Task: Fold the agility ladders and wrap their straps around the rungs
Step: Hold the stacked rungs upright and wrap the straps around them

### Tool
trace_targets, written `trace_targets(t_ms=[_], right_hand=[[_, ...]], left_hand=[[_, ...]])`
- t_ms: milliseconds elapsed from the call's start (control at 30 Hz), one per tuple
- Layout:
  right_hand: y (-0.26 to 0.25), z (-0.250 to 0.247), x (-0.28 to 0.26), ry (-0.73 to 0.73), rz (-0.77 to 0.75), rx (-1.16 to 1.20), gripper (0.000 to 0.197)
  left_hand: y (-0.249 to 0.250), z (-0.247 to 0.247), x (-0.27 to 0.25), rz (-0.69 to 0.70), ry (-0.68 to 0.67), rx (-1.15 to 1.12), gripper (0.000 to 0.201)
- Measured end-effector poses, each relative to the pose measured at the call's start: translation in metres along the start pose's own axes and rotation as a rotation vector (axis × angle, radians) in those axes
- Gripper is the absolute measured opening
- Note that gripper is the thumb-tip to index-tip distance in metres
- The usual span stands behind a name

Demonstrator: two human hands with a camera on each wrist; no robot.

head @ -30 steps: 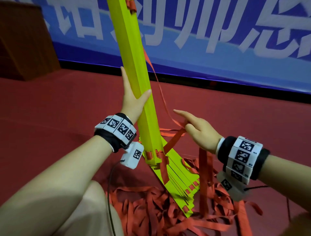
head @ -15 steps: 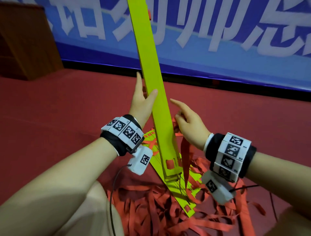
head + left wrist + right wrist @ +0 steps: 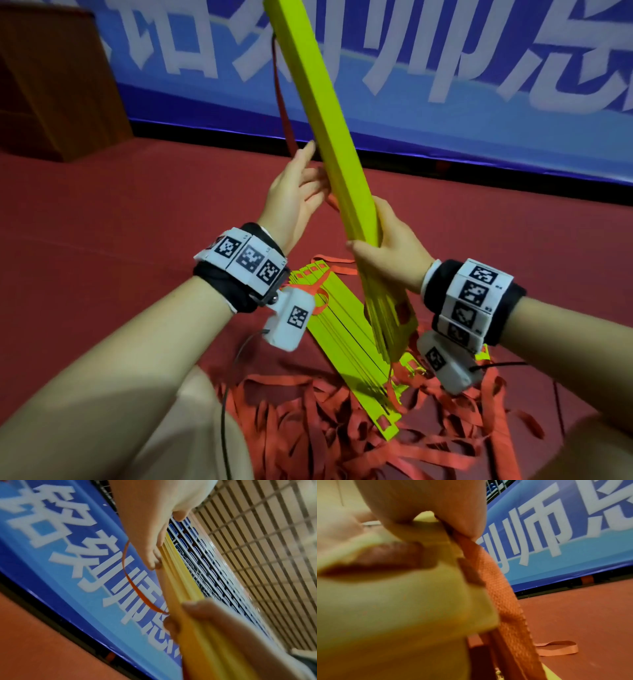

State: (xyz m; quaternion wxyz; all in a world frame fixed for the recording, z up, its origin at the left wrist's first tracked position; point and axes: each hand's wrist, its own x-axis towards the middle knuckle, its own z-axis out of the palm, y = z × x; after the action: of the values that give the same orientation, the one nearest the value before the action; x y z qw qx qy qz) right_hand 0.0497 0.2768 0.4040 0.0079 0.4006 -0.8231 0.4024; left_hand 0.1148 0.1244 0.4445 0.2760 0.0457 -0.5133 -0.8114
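Observation:
A bundle of yellow-green ladder rungs stands tilted, its top leaning left and away from me. My right hand grips it low down, fingers curled round it; up close, the rungs and an orange strap fill the right wrist view. My left hand lies with straight fingers against the bundle's left side, higher up. Its fingers touch the rung edges, and a thin strap loops past them. Another stack of rungs lies flat on the floor amid a heap of orange straps.
The floor is red. A blue banner with white characters runs along the far edge, with a brown wooden cabinet at the back left. A loose strap loop lies on the floor to the right.
My right hand left the loose strap and closed round the bundle's lower part. The bundle's foot rose off the floor stack. My left hand loosened its hold and now lies flat against the side.

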Motion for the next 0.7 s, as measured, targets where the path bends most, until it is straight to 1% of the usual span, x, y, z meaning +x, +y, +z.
trace_targets(t_ms=[100,133,167,200,233,267,300,333,367,400,433,500,533,600,700], right_hand=[[0.001,-0.006,0.006,0.079,0.007,0.26,0.059],[0.001,-0.009,0.009,0.104,0.007,0.322,0.055],[0.001,-0.012,0.011,0.127,0.007,0.376,0.053],[0.0,-0.014,0.014,0.151,0.003,0.418,0.052],[-0.002,-0.016,0.016,0.173,-0.003,0.445,0.053],[-0.005,-0.018,0.018,0.194,-0.015,0.467,0.053],[-0.007,-0.018,0.02,0.214,-0.028,0.49,0.053],[-0.009,-0.018,0.023,0.228,-0.041,0.515,0.053],[-0.012,-0.018,0.024,0.236,-0.052,0.534,0.053],[-0.013,-0.017,0.026,0.239,-0.059,0.542,0.054],[-0.015,-0.017,0.026,0.239,-0.068,0.539,0.056],[-0.016,-0.018,0.028,0.233,-0.091,0.493,0.062],[-0.016,-0.02,0.029,0.223,-0.106,0.457,0.064],[-0.017,-0.024,0.031,0.182,-0.128,0.389,0.063],[-0.016,-0.035,0.033,0.13,-0.144,0.269,0.059]], left_hand=[[-0.004,-0.01,-0.013,0.102,0.005,0.165,0.031],[-0.011,-0.012,-0.018,0.117,0.015,0.213,0.029],[-0.021,-0.014,-0.024,0.093,0.009,0.257,0.032],[-0.029,-0.015,-0.031,0.044,-0.021,0.289,0.045],[-0.037,-0.016,-0.037,-0.026,-0.077,0.322,0.061],[-0.045,-0.015,-0.043,-0.096,-0.15,0.344,0.073],[-0.051,-0.012,-0.05,-0.13,-0.231,0.37,0.082],[-0.057,-0.008,-0.055,-0.137,-0.301,0.396,0.088],[-0.062,-0.005,-0.059,-0.109,-0.356,0.438,0.095],[-0.066,-0.001,-0.062,-0.069,-0.381,0.463,0.096],[-0.069,0.003,-0.063,-0.049,-0.374,0.467,0.09],[-0.07,0.008,-0.064,-0.057,-0.313,0.407,0.071],[-0.07,0.012,-0.064,-0.051,-0.29,0.364,0.068],[-0.068,0.017,-0.065,-0.021,-0.249,0.339,0.069],[-0.067,0.018,-0.067,0.026,-0.188,0.417,0.08]])
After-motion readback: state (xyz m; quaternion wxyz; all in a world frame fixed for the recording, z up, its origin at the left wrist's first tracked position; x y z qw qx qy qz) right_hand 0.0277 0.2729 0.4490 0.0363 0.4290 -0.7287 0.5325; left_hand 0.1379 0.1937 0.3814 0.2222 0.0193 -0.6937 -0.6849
